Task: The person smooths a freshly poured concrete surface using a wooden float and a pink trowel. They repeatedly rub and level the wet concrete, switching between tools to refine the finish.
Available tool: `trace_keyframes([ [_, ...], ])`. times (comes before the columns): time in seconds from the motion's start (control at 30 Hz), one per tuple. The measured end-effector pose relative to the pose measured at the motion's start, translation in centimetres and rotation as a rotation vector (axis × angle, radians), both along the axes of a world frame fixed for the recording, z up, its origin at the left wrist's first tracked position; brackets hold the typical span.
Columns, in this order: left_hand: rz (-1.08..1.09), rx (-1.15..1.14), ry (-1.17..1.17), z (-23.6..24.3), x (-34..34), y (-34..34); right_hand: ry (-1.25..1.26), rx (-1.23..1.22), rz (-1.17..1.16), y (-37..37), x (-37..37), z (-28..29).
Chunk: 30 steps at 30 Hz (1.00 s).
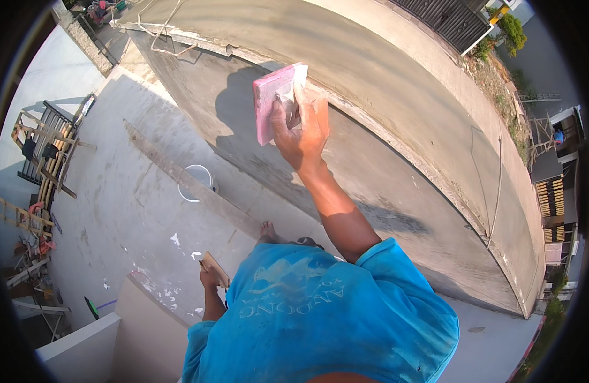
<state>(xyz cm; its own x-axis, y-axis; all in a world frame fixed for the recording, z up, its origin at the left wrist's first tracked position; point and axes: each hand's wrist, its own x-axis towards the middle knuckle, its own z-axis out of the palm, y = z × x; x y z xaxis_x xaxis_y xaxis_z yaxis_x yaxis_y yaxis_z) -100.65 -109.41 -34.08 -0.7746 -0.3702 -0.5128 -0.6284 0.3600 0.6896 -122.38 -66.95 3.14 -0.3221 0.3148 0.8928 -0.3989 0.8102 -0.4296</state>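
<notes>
My right hand (306, 134) stretches out to the grey rendered wall (377, 169), closed on the grip of a flat plastering float (267, 108) with a pink pad and a paler, smeared back. The float stands near the wall's top edge, its shadow falling to the left; whether its face touches the wall I cannot tell. Lower down at my left side, my left hand (209, 277) is closed round a small tan board (216, 269). My sleeve and torso hide part of that arm, and what lies under the board cannot be seen.
A white bucket (196, 183) stands beside a long plank (157, 153) on the grey floor. Bent wire (155, 39) hangs over the wall top. Wooden frames (52, 150) lie at the far left; a low partition (138, 319) rises at the lower left.
</notes>
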Motion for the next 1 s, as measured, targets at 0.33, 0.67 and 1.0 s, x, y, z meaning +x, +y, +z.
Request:
trace_keyframes([
  [0.33,0.094,0.028,-0.049,-1.5,-0.6,0.0,-0.005,-0.108,0.137,-0.5,3.7,0.6],
  [0.67,-0.069,-0.095,-0.021,-2.8,-5.2,1.6,-0.141,0.027,-0.047,-2.2,-3.4,0.5],
  [1.0,0.123,0.005,-0.024,-4.7,0.8,-1.0,-0.255,0.044,0.125,-4.5,-7.8,1.1],
])
